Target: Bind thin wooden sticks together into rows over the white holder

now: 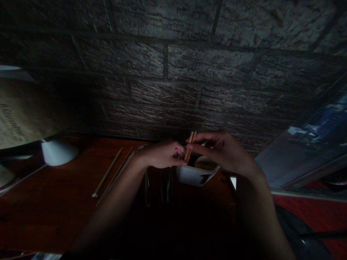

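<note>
Both my hands meet over a small white square holder (195, 175) on a dark reddish wooden table (54, 206). My left hand (162, 154) is closed, its fingertips pinching the lower part of a pair of short wooden sticks (190, 146). My right hand (222, 148) is closed too, with thumb and fingers pinching the same sticks from the right. The sticks stand nearly upright just above the holder's opening.
Several long thin sticks (114, 177) lie on the table at left. A white rounded object (58, 151) sits further left, under a tan board. Metal cutlery (158, 184) lies below my left hand. A dark brick wall (173, 72) stands behind; a glass pane (306, 151) is at right.
</note>
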`<state>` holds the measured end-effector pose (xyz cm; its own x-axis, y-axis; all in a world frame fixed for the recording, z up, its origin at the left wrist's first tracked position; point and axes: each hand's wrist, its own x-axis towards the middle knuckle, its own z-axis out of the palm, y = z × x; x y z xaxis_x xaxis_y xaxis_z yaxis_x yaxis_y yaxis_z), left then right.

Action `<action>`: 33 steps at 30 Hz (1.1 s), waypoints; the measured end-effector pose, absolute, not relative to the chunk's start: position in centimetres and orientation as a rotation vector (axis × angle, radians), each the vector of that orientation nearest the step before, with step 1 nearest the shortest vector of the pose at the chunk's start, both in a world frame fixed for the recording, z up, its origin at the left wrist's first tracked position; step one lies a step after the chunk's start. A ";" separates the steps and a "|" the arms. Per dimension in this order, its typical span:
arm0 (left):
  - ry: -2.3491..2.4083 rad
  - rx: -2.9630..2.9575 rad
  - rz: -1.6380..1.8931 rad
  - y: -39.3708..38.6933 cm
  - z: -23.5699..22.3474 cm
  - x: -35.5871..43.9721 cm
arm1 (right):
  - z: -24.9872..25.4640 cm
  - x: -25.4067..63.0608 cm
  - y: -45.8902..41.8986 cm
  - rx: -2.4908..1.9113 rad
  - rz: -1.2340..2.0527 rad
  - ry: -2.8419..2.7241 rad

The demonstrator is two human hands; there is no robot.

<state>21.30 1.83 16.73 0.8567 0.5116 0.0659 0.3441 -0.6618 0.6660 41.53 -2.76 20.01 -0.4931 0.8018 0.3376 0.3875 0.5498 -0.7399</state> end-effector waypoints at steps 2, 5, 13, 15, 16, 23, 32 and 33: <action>0.619 2.371 0.335 1.8 16.8 21.3 | 20.0 41.5 -2.7 -0.948 0.789 -2.109; 0.610 2.382 0.338 1.8 16.8 21.3 | 19.9 41.6 -2.7 -0.943 0.791 -2.110; 0.611 2.344 0.377 1.8 16.6 21.4 | 19.9 41.6 -2.8 -0.955 0.819 -2.110; 0.618 2.347 0.370 1.8 16.5 21.3 | 20.0 41.5 -2.8 -0.953 0.850 -2.109; 0.621 2.348 0.366 1.9 16.5 21.3 | 20.0 41.5 -2.9 -0.950 0.864 -2.110; 0.627 2.360 0.344 1.8 16.6 21.2 | 20.1 41.4 -3.0 -0.952 0.913 -2.122; 0.604 2.334 0.356 1.8 16.8 21.1 | 20.2 41.5 -3.0 -0.956 0.900 -2.122; 0.605 2.334 0.358 1.8 16.8 21.0 | 20.2 41.6 -3.0 -0.957 0.906 -2.120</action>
